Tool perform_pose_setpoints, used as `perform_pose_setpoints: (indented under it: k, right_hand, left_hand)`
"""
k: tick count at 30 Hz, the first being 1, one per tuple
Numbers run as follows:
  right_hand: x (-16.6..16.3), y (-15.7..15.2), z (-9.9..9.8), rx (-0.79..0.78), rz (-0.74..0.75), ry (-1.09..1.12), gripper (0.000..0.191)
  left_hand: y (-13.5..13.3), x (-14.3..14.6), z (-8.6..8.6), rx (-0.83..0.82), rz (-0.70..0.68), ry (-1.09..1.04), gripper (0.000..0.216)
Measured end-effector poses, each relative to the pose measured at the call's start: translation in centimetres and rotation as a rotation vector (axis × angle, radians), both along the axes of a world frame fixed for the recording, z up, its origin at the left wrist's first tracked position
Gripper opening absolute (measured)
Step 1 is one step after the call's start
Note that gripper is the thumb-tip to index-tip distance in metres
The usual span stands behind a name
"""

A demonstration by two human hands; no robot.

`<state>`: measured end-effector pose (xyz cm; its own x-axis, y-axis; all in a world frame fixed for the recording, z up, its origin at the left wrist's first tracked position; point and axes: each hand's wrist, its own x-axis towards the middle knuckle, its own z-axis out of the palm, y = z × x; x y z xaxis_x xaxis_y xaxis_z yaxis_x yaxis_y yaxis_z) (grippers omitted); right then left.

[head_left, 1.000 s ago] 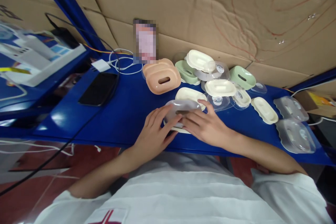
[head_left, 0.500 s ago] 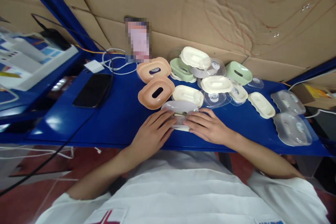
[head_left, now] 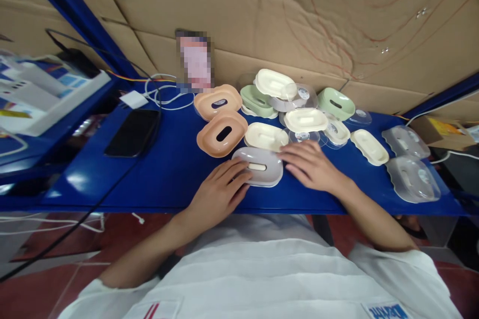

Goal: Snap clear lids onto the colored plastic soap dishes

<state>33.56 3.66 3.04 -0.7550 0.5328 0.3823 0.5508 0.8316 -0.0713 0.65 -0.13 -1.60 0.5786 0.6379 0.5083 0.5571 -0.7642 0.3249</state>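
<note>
A grey oval soap dish (head_left: 262,167) lies upside down on the blue shelf (head_left: 172,169), close to its front edge. My left hand (head_left: 219,193) rests flat beside it, fingers stretched out and touching its left rim. My right hand (head_left: 312,165) lies open just right of the dish, fingers spread toward a cream dish (head_left: 265,136) and a clear suction cup (head_left: 304,136). Neither hand grips anything.
Two peach dishes (head_left: 221,133) sit left of centre, with green (head_left: 336,103) and cream dishes (head_left: 306,119) heaped behind. Clear lids (head_left: 411,178) lie at the right end. A black phone (head_left: 131,132), white cables (head_left: 160,94) and a cardboard wall (head_left: 299,20) are also there.
Both hands have let go of the grey dish, which now lies on the shelf. My right hand moved right and back; my left hand stays at the dish's left rim.
</note>
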Motion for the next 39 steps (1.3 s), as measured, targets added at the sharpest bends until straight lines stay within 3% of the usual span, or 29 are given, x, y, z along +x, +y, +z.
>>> perform_pose_setpoints:
  k: [4,7,13,16,20,24,28,31,39]
  right_hand:
    - [3.1,1.4,0.9,-0.081,-0.262,-0.104,0.05]
    - [3.5,1.6,0.7,-0.043,-0.292,-0.097,0.05]
    - [0.4,0.0,0.8,0.119,-0.209,0.151,0.052]
    - [-2.0,-1.2,0.4,0.156,-0.089,0.138,0.048]
    - [-4.2,-2.2,-0.4,0.147,0.058,0.049,0.042]
    - [-4.2,-2.0,-1.0,0.051,0.145,0.007,0.043]
    - [-3.4,-1.6,-1.2,-0.002,0.044,-0.042,0.05]
    - [-3.2,-1.5,-1.4,-0.044,0.064,-0.014,0.05]
    - [-3.0,-1.2,-2.3,-0.034,0.156,0.042,0.053]
  left_hand:
    - [0.0,0.0,-0.1,0.007,0.005,0.022,0.027]
    - [0.0,-0.2,-0.1,0.005,0.01,0.033,0.026]
    - [-0.2,0.0,0.1,-0.01,0.066,0.012,0.042]
    - [-0.4,0.2,0.2,-0.004,0.144,-0.081,0.057]
    - [-0.4,0.1,0.3,-0.004,0.13,-0.075,0.061]
    - [-0.2,0.0,0.4,-0.003,0.102,-0.031,0.054]
    - [-0.2,-0.1,0.2,-0.017,0.105,-0.06,0.051]
    - [-0.2,-0.2,-0.1,-0.06,0.101,-0.097,0.045]
    - [-0.1,-0.4,0.1,-0.108,0.098,-0.163,0.042]
